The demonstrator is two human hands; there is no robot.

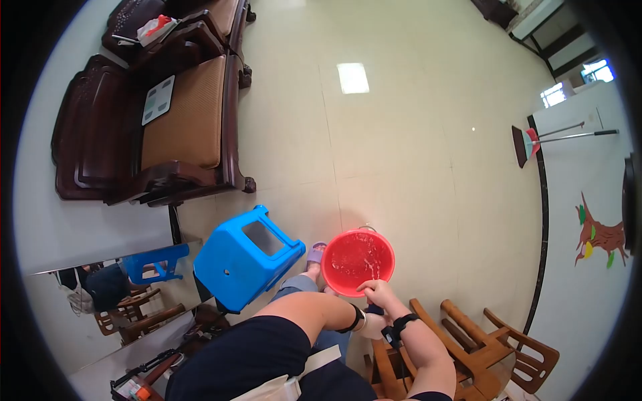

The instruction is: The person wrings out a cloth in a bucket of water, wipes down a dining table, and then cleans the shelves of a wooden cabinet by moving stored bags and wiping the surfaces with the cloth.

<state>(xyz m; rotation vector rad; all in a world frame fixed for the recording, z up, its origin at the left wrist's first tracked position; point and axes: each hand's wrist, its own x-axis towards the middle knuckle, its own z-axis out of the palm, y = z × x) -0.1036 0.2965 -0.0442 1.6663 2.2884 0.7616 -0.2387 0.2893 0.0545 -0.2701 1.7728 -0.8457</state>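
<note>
A red bucket (332,267) stands on the floor in front of me, with water and splashes inside. My right hand (381,294) is over its near rim, fingers curled together, and drops of water (374,266) show just beyond the fingertips. Close below it, my left hand (374,326) is partly covered by my right wrist and looks closed. A small dark thing (375,309) shows between the two hands; its kind cannot be made out. Dark bands circle both wrists.
An upturned blue plastic stool (231,257) lies left of the bucket, near my sandalled foot (316,252). Wooden chairs (485,354) lie close on the right. A dark wooden sofa (100,147) carries a scale (158,100). A broom and dustpan (528,144) lean at the right wall.
</note>
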